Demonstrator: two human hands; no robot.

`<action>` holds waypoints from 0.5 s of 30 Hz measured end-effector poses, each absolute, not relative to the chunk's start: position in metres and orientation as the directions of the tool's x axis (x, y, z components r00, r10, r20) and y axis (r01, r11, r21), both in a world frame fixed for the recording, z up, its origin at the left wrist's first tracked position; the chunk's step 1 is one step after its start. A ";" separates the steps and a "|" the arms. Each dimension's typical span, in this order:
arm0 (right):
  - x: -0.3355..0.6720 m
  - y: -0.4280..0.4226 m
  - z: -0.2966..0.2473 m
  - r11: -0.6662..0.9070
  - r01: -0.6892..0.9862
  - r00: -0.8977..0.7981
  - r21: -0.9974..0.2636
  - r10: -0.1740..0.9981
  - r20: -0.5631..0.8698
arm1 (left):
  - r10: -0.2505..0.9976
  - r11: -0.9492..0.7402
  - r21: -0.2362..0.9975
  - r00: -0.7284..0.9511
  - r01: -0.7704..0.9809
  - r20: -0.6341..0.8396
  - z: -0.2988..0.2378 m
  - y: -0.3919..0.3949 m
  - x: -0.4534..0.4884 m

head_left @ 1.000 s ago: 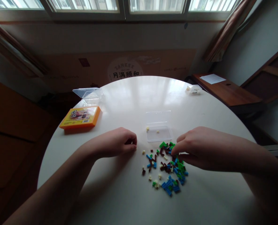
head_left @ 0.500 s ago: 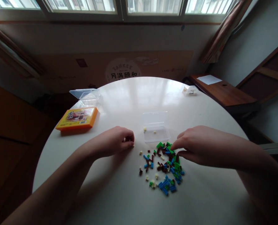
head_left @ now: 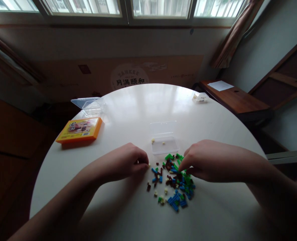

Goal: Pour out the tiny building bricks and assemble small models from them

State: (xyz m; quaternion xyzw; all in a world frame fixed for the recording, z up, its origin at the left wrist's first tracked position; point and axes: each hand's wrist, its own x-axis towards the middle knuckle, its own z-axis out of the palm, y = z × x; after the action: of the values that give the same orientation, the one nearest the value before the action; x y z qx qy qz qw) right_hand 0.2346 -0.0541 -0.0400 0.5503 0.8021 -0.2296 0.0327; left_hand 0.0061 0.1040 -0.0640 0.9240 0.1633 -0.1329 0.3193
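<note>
My left hand (head_left: 135,159) is at the left edge of a scattered pile of small building bricks (head_left: 183,182). Its fingers are pinched together, with a small cream building brick just showing at the tips. Close by lies another cream brick (head_left: 150,164). My right hand (head_left: 203,160) reaches over the upper right of the pile, index fingertip down among brown, blue and green bricks, thumb a little apart. What lies under its palm is hidden. Behind the pile, a clear plastic box (head_left: 172,147) with its lid folded back contains a couple of cream bricks (head_left: 163,143).
On the left of the round white table (head_left: 123,110) lies an orange and yellow box (head_left: 80,130), with an open clear case (head_left: 90,106) behind it. A small clear packet (head_left: 200,97) is at the far right edge. Beyond it is a wooden desk (head_left: 241,98) with paper.
My left hand has moved right and down to the pile's edge. My right hand has shifted slightly left and lower, its index finger now deeper among the bricks. The view has moved slightly.
</note>
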 end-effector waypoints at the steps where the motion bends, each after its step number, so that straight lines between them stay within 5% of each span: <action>1: 0.236 -0.054 -0.040 0.289 0.898 -0.391 -0.332 0.870 -0.301 | 0.195 -0.742 0.560 0.919 0.367 -0.343 -0.064 0.102 0.006; 15: 0.236 -0.048 -0.043 0.297 0.891 -0.406 -0.345 0.861 -0.308 | 0.108 -0.789 0.581 0.976 0.201 -0.191 -0.066 0.101 0.008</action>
State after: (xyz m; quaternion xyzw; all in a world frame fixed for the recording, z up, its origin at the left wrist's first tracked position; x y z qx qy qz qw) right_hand 0.2364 -0.0478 -0.0425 0.5441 0.8046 -0.2356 0.0318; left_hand 0.0076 0.1009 -0.0659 0.9428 0.0821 -0.0737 0.3146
